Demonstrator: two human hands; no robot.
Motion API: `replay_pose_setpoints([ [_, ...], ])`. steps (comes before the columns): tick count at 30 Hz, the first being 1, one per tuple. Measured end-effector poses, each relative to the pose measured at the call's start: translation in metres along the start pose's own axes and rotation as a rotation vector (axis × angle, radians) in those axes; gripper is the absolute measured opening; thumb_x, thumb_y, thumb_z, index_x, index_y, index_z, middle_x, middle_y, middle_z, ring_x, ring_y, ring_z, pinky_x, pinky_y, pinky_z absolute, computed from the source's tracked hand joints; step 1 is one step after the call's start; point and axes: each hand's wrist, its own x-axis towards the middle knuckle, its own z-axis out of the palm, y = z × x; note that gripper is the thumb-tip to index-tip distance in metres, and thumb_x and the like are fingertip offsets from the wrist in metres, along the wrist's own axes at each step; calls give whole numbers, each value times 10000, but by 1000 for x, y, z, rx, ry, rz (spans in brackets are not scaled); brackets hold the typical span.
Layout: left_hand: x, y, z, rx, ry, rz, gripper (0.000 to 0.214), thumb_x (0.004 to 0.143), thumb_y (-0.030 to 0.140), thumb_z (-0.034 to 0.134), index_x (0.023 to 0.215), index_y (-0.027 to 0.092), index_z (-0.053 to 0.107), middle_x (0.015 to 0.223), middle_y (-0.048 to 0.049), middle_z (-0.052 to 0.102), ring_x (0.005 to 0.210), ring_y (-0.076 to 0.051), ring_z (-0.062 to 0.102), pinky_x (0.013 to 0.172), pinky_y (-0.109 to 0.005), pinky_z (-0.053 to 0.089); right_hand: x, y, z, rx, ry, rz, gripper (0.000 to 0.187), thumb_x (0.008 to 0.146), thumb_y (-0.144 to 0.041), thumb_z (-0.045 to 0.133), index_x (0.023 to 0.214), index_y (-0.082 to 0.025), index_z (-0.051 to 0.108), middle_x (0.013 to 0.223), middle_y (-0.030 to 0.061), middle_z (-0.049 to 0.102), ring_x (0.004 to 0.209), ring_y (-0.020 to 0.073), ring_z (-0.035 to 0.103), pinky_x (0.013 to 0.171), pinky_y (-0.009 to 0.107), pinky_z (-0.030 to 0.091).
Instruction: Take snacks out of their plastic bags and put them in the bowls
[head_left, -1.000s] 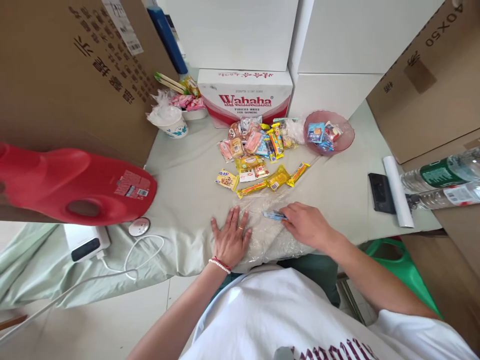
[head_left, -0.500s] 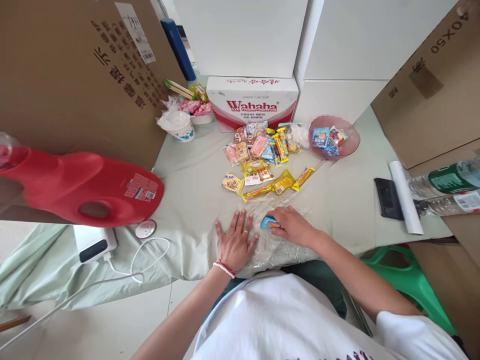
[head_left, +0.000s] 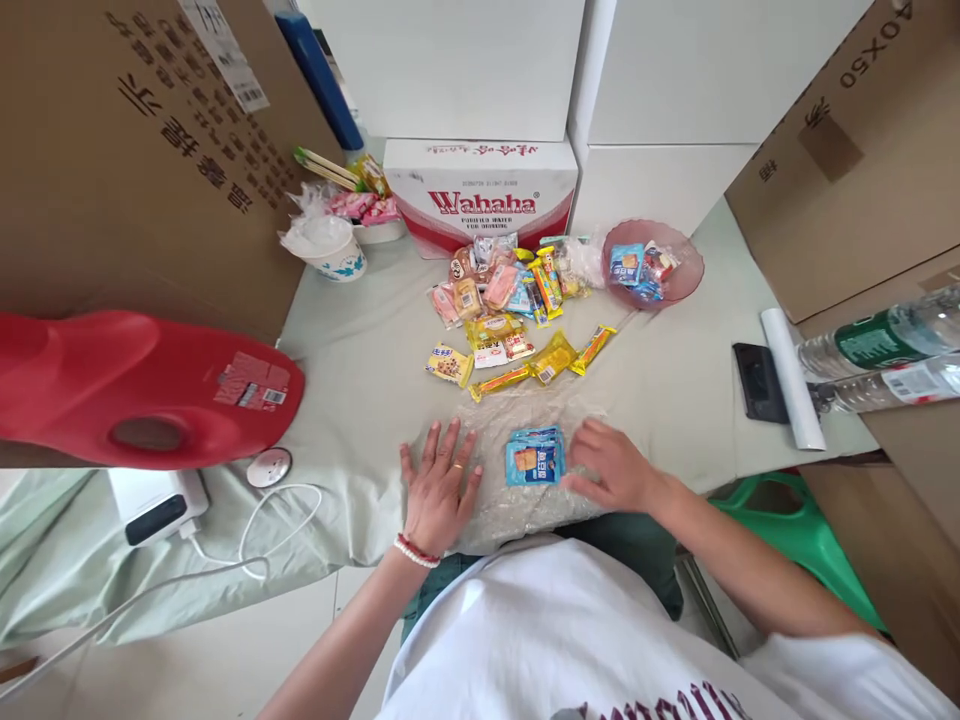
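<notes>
Before the "Wahaha" box (head_left: 480,205), both hands (head_left: 439,490) (head_left: 611,467), fingers spread, flank blue packets (head_left: 535,458).

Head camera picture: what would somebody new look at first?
Probably the big red jug at the left edge, since it is so large and bright. Next might come the colourful snacks in front of the Wahaha box, with a pink bowl to their right. Then perhaps the blue packets, lying between the left hand and right hand.
</notes>
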Motion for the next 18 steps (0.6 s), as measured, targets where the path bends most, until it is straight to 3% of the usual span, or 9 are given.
replay_pose_setpoints([
  [3,-3,-16,0,27,37,21,550,1040,279,366,1584,312,441,1640,-68,441,1590,-308,276,1282,-671,36,-47,-5,22,-78,40,-47,564,936,-664,606,1255,-205,676,1225,165,659,1091,312,554,950,493,485],
  [6,-6,-33,0,37,117,86,584,983,181,411,1541,323,509,1617,-62,479,1601,-301,248,1296,-647,42,-69,-4,41,-157,63,-34,280,998,-386,616,1225,-241,692,1280,138,660,1149,297,562,970,494,485],
  [9,-6,-45,-9,-52,45,404,687,905,82,411,1505,397,529,1541,5,576,1593,-234,281,1316,-597,3,-65,1,39,-84,95,-2,180,1010,-215,549,1026,-239,727,1218,112,675,1083,256,591,925,443,508],
  [12,-5,-51,-19,-171,-168,630,737,858,125,457,1574,299,427,1583,-42,531,1584,-256,304,1302,-627,-29,-49,8,23,102,118,7,221,1047,-270,504,1011,-207,713,1142,119,676,988,209,621,857,365,538],
  [15,-6,-50,-22,-209,-244,649,759,873,368,602,1585,207,396,1637,-132,445,1591,-353,262,1272,-670,-63,-32,15,8,235,92,47,282,1081,-318,436,1048,-202,691,995,81,693,876,175,644,778,300,537],
  [17,-8,-46,-18,-225,-182,615,711,862,497,671,1505,240,512,1580,-129,525,1574,-381,290,1266,-677,-52,-22,18,4,266,75,97,287,1082,-347,434,1058,-209,685,950,61,707,849,174,656,770,291,526],
  [18,-8,-44,-15,-244,-137,579,579,879,498,670,1407,270,606,1508,-107,604,1554,-372,337,1269,-674,-25,-18,20,3,278,67,125,284,1078,-358,442,1059,-211,684,944,55,714,845,174,662,773,288,518],
])
